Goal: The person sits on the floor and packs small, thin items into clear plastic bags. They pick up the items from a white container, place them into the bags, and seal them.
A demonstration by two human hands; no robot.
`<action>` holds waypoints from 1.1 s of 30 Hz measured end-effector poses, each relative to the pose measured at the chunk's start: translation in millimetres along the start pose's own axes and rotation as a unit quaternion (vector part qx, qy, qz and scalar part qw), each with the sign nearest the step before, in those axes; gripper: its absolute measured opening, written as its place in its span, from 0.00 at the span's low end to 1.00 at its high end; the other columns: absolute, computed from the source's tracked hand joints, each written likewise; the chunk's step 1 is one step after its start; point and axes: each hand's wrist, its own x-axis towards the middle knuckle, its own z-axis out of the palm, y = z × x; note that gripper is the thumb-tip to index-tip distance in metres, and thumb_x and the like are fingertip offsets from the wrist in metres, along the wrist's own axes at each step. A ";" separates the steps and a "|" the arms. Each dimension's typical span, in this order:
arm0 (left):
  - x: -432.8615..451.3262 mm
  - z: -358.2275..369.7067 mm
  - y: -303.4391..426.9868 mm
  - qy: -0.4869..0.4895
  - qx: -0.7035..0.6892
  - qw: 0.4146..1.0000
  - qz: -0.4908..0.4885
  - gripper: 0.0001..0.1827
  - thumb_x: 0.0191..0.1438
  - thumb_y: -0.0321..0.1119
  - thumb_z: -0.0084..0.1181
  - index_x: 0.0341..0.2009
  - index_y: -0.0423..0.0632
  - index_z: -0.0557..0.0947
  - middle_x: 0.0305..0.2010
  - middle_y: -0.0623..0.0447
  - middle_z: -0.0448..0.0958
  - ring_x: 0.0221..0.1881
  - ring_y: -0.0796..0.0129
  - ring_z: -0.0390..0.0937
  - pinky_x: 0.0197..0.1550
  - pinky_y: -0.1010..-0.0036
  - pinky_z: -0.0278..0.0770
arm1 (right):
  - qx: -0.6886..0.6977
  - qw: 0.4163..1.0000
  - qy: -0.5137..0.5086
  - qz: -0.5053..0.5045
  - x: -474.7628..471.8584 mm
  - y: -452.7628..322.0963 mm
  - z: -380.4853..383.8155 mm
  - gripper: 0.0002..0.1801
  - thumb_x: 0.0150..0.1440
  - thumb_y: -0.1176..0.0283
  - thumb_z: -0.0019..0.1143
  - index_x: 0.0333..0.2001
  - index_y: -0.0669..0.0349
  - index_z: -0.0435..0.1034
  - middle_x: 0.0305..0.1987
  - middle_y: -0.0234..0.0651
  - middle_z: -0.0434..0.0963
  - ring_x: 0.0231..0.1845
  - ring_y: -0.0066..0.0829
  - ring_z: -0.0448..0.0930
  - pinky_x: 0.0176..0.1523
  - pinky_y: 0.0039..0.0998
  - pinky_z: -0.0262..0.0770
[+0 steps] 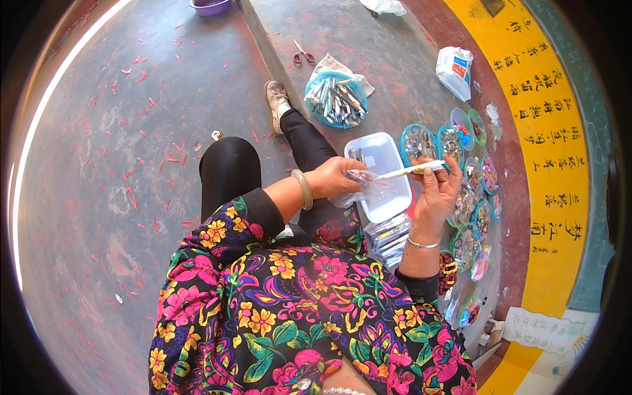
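Note:
Over a white plastic tub (390, 200), my left hand (335, 178) grips a clear plastic bag (348, 199) with a thin red item inside. Between the fingers and thumb of my right hand (437, 190) is a white pen (405, 172), its left end at the bag's mouth; whether it is inside I cannot tell. A few slim dark items lie in the tub's far left corner. Below the tub is a stack of pens in clear bags (390, 239). Beyond my knees stands a blue basket of loose pens (336, 101), with a cloth (330, 64) partly under it.
Several small baskets of trinkets (418, 143) stand at the right, near a painted wall. A white packet (454, 73) lies beyond them. Red-handled scissors (302, 53) rest on the floor farther off. A purple basin (211, 7) stands at the far edge. Red scraps dot the floor at left.

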 end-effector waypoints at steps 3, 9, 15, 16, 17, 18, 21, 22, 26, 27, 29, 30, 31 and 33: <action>-1.7 0.6 6.0 -0.002 -0.009 1.000 -0.009 0.18 0.45 0.25 0.60 0.44 0.41 0.78 0.37 0.56 0.78 0.38 0.76 0.72 0.43 0.78 0.70 | -0.023 0.999 -0.022 0.000 -1.8 3.9 -1.5 0.20 0.54 0.80 0.51 0.50 0.59 0.60 0.37 0.44 0.76 0.37 0.32 0.79 0.36 0.24 0.77; -1.3 -1.3 1.4 0.007 -0.001 1.000 -0.006 0.18 0.45 0.25 0.60 0.44 0.40 0.78 0.37 0.55 0.78 0.38 0.76 0.72 0.43 0.78 0.70 | 0.069 0.996 0.006 0.049 2.7 -7.7 -1.4 0.19 0.54 0.80 0.51 0.50 0.59 0.60 0.38 0.44 0.76 0.38 0.33 0.79 0.38 0.26 0.77; -1.9 0.3 5.2 0.001 -0.016 1.000 -0.017 0.18 0.44 0.24 0.61 0.44 0.40 0.78 0.37 0.55 0.78 0.38 0.77 0.72 0.43 0.78 0.70 | -0.001 1.000 0.014 -0.007 -0.2 2.1 -2.0 0.19 0.55 0.80 0.51 0.50 0.59 0.60 0.38 0.44 0.76 0.38 0.32 0.78 0.37 0.25 0.77; -1.8 0.6 5.5 0.001 -0.007 1.000 -0.013 0.18 0.44 0.24 0.61 0.44 0.40 0.78 0.37 0.55 0.78 0.38 0.77 0.72 0.43 0.78 0.70 | -0.013 1.000 0.003 -0.012 -1.1 2.6 -1.7 0.19 0.54 0.80 0.51 0.50 0.59 0.60 0.38 0.44 0.76 0.38 0.32 0.79 0.37 0.25 0.77; -1.7 1.0 5.6 0.001 0.002 1.000 -0.009 0.18 0.44 0.24 0.61 0.44 0.40 0.78 0.37 0.55 0.78 0.38 0.77 0.72 0.43 0.78 0.70 | -0.026 1.000 -0.007 -0.017 -2.2 2.8 -1.3 0.19 0.54 0.80 0.51 0.50 0.59 0.60 0.38 0.45 0.76 0.38 0.32 0.79 0.37 0.26 0.77; -1.9 0.7 5.7 0.002 0.011 1.000 -0.005 0.18 0.44 0.24 0.61 0.44 0.40 0.78 0.37 0.55 0.78 0.38 0.77 0.72 0.43 0.78 0.70 | -0.037 0.999 -0.018 -0.022 -2.7 3.4 -0.6 0.19 0.54 0.80 0.51 0.50 0.60 0.60 0.38 0.45 0.76 0.38 0.33 0.79 0.37 0.26 0.77; -1.0 -0.7 2.2 -0.001 0.020 1.000 0.021 0.19 0.44 0.24 0.61 0.44 0.40 0.78 0.37 0.55 0.78 0.38 0.76 0.72 0.42 0.78 0.71 | 0.011 1.000 -0.011 0.008 -1.0 -1.0 0.3 0.19 0.53 0.81 0.52 0.50 0.60 0.61 0.37 0.44 0.77 0.37 0.33 0.79 0.37 0.26 0.77; -1.5 -0.8 2.7 -0.001 0.009 1.000 0.012 0.19 0.44 0.24 0.61 0.44 0.40 0.78 0.37 0.55 0.78 0.38 0.76 0.72 0.42 0.78 0.71 | 0.043 0.999 -0.006 0.031 0.3 -3.1 -0.9 0.20 0.53 0.81 0.52 0.50 0.60 0.61 0.37 0.44 0.77 0.37 0.33 0.79 0.37 0.26 0.77; -3.0 0.0 7.7 -0.001 -0.006 1.000 -0.007 0.19 0.44 0.24 0.61 0.44 0.40 0.77 0.37 0.55 0.78 0.38 0.76 0.72 0.42 0.78 0.71 | 0.099 0.991 -0.001 0.087 3.5 -6.4 -6.2 0.20 0.53 0.81 0.52 0.50 0.60 0.60 0.37 0.45 0.76 0.37 0.34 0.79 0.37 0.26 0.77; -3.3 -0.5 8.0 -0.001 -0.001 1.000 -0.007 0.19 0.44 0.24 0.61 0.44 0.40 0.77 0.37 0.55 0.78 0.38 0.76 0.72 0.42 0.78 0.71 | 0.096 0.991 -0.002 0.092 3.4 -4.9 -6.3 0.20 0.53 0.81 0.52 0.50 0.60 0.60 0.37 0.45 0.76 0.37 0.34 0.79 0.37 0.26 0.77; -2.9 -0.8 8.6 -0.002 -0.001 1.000 -0.003 0.19 0.44 0.24 0.61 0.44 0.40 0.77 0.37 0.55 0.78 0.38 0.76 0.72 0.41 0.78 0.71 | 0.097 0.993 0.028 0.062 2.4 -1.1 -6.2 0.20 0.53 0.81 0.52 0.50 0.60 0.60 0.37 0.45 0.76 0.37 0.34 0.79 0.37 0.26 0.77; -2.9 -0.5 8.3 -0.003 -0.002 1.000 -0.002 0.19 0.44 0.24 0.61 0.44 0.40 0.77 0.37 0.55 0.78 0.38 0.76 0.72 0.41 0.78 0.71 | 0.097 0.993 0.043 0.047 1.6 0.0 -6.1 0.20 0.53 0.81 0.52 0.50 0.60 0.60 0.38 0.45 0.76 0.37 0.34 0.79 0.37 0.26 0.77; -3.1 -0.4 7.4 -0.001 -0.004 1.000 -0.004 0.19 0.44 0.24 0.61 0.44 0.40 0.77 0.37 0.55 0.78 0.38 0.76 0.72 0.41 0.78 0.71 | 0.089 0.994 0.048 0.038 1.6 -0.5 -5.1 0.20 0.53 0.81 0.52 0.50 0.60 0.60 0.37 0.45 0.76 0.37 0.34 0.79 0.38 0.26 0.77; -2.6 -0.4 4.7 0.002 -0.009 1.000 -0.008 0.19 0.44 0.24 0.61 0.44 0.40 0.77 0.37 0.55 0.78 0.38 0.77 0.72 0.42 0.78 0.71 | 0.074 0.995 0.057 0.020 2.9 -2.7 -2.3 0.20 0.53 0.81 0.52 0.50 0.59 0.61 0.37 0.45 0.76 0.37 0.33 0.79 0.38 0.26 0.77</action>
